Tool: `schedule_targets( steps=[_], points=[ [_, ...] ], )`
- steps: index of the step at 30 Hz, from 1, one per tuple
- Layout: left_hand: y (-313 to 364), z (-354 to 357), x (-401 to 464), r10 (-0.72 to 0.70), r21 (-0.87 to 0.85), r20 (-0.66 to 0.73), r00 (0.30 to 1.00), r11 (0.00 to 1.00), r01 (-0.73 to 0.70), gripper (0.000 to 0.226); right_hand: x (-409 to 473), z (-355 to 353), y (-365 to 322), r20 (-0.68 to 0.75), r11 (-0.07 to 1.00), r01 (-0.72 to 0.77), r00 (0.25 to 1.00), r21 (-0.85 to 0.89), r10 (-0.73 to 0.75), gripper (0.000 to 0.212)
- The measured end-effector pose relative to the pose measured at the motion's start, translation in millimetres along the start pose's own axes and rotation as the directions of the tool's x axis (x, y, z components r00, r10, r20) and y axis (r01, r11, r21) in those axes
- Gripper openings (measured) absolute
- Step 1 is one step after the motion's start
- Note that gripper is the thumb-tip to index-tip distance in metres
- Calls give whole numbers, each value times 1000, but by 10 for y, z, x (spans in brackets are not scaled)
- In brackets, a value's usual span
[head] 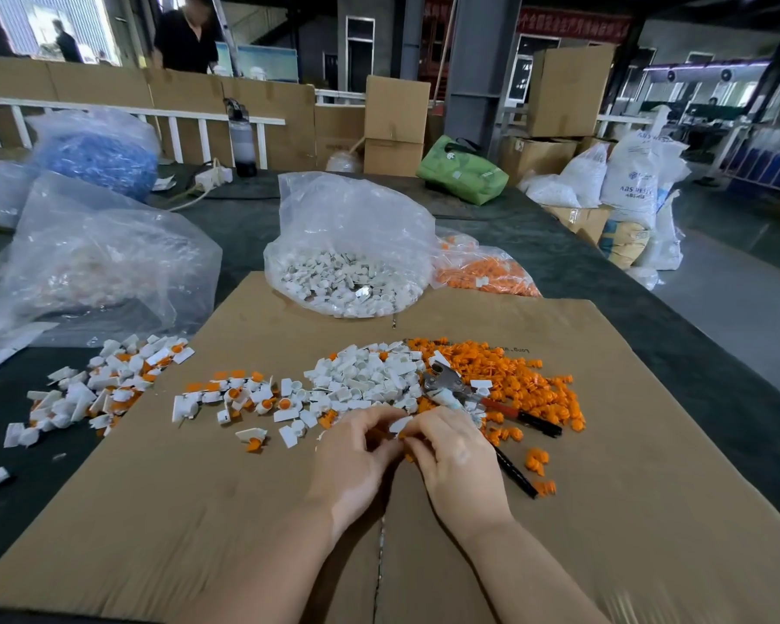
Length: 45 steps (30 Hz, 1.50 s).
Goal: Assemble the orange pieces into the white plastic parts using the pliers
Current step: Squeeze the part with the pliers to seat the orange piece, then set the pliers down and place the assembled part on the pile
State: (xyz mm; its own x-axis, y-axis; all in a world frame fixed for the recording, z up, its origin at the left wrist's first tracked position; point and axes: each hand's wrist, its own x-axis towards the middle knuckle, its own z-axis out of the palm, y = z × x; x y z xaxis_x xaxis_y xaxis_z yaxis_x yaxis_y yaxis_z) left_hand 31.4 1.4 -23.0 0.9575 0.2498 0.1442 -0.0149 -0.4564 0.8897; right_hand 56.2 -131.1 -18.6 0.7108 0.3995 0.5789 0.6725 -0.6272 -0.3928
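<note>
My left hand (356, 457) and my right hand (453, 457) meet over the cardboard sheet (199, 511), fingers curled round one white plastic part (401, 424) with a bit of orange showing beneath it. The pliers (469, 398) lie just beyond my right hand, metal jaws on the piles, red-and-black handles pointing right and toward me. Behind my hands sits a pile of loose white parts (370, 376), and a pile of orange pieces (509, 376) spreads to its right. Assembled white-and-orange parts (239, 396) lie scattered to the left.
An open clear bag of white parts (347, 281) stands at the cardboard's far edge, with a bag of orange pieces (487, 272) on its right. More finished parts (104, 385) lie off the cardboard's left side. Large plastic bags (91, 258) fill the left.
</note>
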Motion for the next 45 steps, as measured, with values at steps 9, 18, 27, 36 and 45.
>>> schedule_targets(
  steps=[9,18,27,36,45],
  points=[
    [0,5,-14,36,11,3,999,999,-36,26,-25,0,21,-28,984,-129,991,120,134,8],
    [-25,7,-2,66,44,57,996,997,-68,26,-21,-22,8,22,991,-82,997,106,80,11],
    [-20,48,-17,150,103,108,983,982,-161,29,-6,-17,-14,54,990,-72,996,118,66,9],
    [-45,43,-21,140,99,63,988,984,-146,27,-11,-13,2,52,987,-101,994,123,95,12],
    [-33,32,-21,92,73,47,995,993,-95,31,-37,-4,22,-39,982,-137,989,128,143,20]
  ],
)
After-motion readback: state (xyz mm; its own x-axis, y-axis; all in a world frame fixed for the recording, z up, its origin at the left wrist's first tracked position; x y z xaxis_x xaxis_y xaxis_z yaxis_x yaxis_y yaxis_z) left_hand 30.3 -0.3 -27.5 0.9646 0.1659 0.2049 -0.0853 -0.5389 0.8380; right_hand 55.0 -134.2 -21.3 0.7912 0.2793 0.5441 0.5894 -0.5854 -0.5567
